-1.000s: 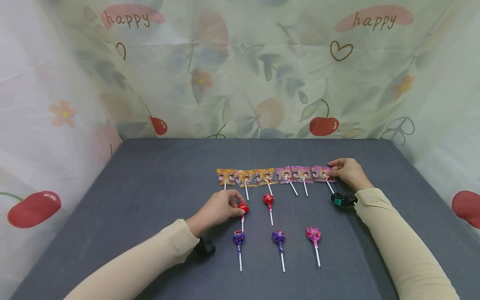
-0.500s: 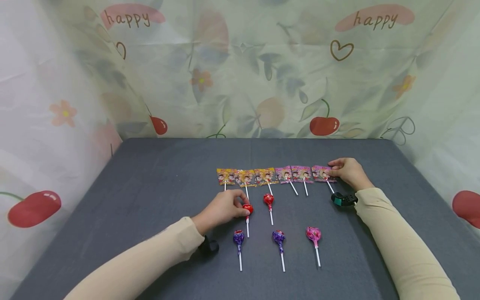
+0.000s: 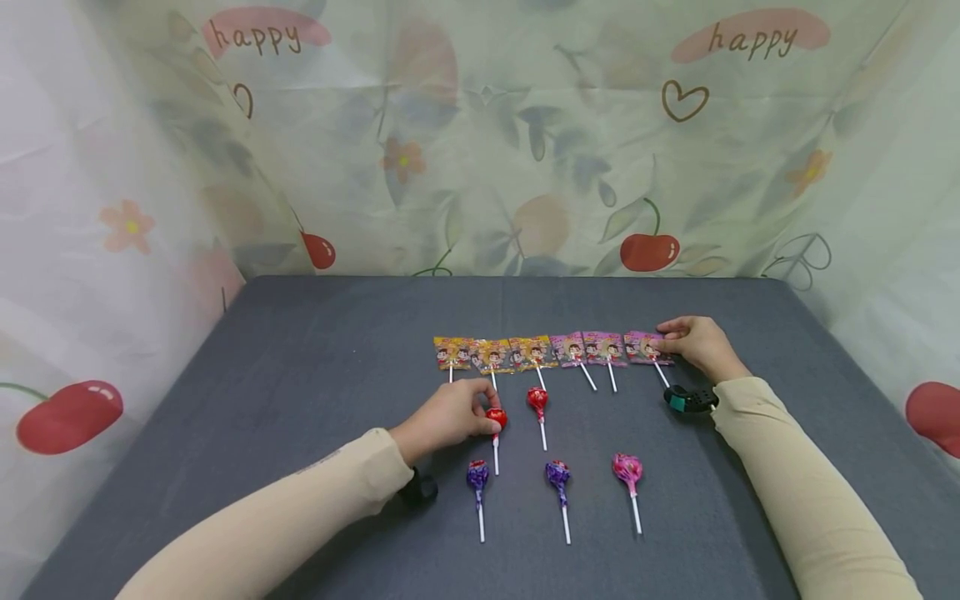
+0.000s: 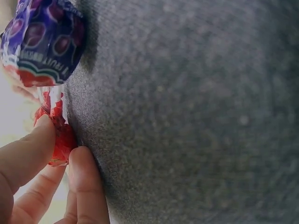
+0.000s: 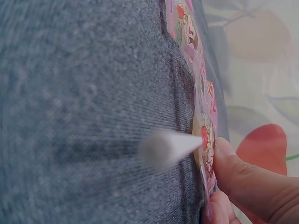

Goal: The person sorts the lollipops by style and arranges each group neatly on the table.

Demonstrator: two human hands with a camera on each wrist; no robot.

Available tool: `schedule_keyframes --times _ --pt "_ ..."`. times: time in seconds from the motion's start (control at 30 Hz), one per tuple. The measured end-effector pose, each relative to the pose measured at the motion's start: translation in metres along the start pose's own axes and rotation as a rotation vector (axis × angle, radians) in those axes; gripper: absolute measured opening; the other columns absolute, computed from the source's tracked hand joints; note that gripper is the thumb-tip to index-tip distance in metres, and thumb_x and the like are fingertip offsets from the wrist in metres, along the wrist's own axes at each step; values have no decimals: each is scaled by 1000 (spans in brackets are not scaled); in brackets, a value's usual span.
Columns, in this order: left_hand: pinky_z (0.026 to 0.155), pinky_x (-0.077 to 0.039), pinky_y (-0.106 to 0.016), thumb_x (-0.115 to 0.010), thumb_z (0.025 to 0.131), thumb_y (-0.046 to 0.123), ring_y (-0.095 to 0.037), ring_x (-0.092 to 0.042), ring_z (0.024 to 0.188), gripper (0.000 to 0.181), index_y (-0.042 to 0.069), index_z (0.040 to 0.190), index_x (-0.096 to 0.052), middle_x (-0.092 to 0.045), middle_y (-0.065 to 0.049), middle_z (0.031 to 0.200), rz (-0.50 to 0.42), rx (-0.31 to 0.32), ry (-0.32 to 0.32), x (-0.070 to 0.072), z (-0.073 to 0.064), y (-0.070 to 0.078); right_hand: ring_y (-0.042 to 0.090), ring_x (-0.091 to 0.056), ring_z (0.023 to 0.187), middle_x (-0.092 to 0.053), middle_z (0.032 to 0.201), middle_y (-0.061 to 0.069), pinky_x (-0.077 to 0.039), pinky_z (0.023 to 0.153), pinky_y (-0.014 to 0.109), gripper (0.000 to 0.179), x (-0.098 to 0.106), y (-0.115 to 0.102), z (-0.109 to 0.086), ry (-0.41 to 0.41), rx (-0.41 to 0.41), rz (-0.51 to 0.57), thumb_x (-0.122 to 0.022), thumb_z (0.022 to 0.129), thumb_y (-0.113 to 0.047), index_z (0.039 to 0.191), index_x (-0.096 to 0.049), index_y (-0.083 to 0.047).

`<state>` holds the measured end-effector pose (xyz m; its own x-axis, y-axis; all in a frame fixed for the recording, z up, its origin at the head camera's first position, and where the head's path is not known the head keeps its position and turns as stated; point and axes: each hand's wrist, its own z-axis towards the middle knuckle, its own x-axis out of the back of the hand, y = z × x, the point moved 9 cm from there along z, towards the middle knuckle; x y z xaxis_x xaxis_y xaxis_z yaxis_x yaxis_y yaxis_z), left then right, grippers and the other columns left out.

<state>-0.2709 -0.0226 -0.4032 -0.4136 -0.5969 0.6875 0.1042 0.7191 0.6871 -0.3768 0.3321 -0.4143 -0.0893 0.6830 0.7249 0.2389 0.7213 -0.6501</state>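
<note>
- Before me, a dark grey, fabric-topped table [image 3: 337,333]
- Three flat orange-wrapped lollipops [image 3: 493,356]
- Beside them, three flat pink-wrapped lollipops [image 3: 603,347]
- Nearer me, two round red-wrapped lollipops [image 3: 537,399]
- Two round purple-wrapped lollipops [image 3: 557,473]
- One round pink-wrapped lollipop [image 3: 627,468]

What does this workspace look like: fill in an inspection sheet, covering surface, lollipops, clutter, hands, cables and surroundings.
Surface: dark grey tabletop, under all the lollipops.
Lollipops: three orange flat packets and three pink flat packets form a row; nearer the person are two red lollipops, two purple lollipops and one round pink lollipop.
Clutter: nothing seen.
Hands: left hand pinches one red lollipop by its head; right hand pinches the rightmost pink packet; a black device shows at the right wrist.
Cables: nothing seen.
Surroundings: printed cloth with cherries, flowers and "happy" lettering, hanging behind the table and along both sides.
</note>
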Motion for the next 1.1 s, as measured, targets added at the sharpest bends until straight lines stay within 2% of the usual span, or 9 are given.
schedule_keyframes --times 0.3,0.47,0.67,0.73,0.83,0.93,1.03,1.1 --pt "53 -36 -26 -76 84 17 -12 -46 56 17 15 91 -60 -56 1 65 -7 9 -8 0 -2 0 23 -50 90 -59 105 14 -40 73 31 49 1 -2 -5 8 0 42 -68 91 -22 131 -54 2" --pt "53 -36 -27 -76 84 17 -13 -46 57 19 15 92 -59 -55 0 66 -12 14 -12 -1 -2 0 25 -50 94 -58 110 17 -40 79 35 50 1 -5 -8 -13 28 72 -67 92 -21 133 -51 3" --pt "52 -35 -27 -75 85 18 -13 -45 56 19 16 93 -58 -54 0 66 -7 20 -20 -3 -2 -1 28 -52 101 -54 120 21 -43 88 40 57 2 -11 -13 -30 69 102 -65 93 -29 136 -48 3" --pt "52 -35 -27 -75 85 18 -13 -45 56 19 16 93 -58 -54 -1 66 -9 21 -22 -3 -1 -2 32 -53 108 -52 126 24 -44 94 46 59 2 -18 -18 -38 103 128 -63 94 -33 138 -45 2" --pt "52 -35 -27 -75 85 18 -14 -45 56 20 15 94 -58 -54 -1 67 -15 21 -25 -3 -2 -2 37 -49 120 -48 134 25 -39 103 53 65 4 -36 -27 -47 170 153 -61 94 -41 141 -43 0" --pt "52 -35 -27 -75 85 18 -14 -45 56 19 15 94 -59 -54 -1 67 -19 23 -24 -3 -2 -3 36 -47 125 -48 138 22 -35 105 56 67 5 -59 -41 -49 242 176 -61 92 -47 141 -43 -5" --pt "52 -35 -27 -76 84 17 -14 -45 56 19 16 93 -59 -54 -1 67 -27 31 -24 -2 -2 -3 30 -51 123 -51 138 18 -38 103 53 64 2 -83 -56 -55 316 200 -61 92 -47 140 -46 -8" --pt "53 -36 -27 -76 84 17 -14 -45 57 19 15 93 -59 -54 -1 68 -30 31 -23 -2 -2 -3 22 -56 119 -54 136 15 -44 100 44 59 -3 -96 -66 -59 355 210 -62 92 -45 137 -49 -10"
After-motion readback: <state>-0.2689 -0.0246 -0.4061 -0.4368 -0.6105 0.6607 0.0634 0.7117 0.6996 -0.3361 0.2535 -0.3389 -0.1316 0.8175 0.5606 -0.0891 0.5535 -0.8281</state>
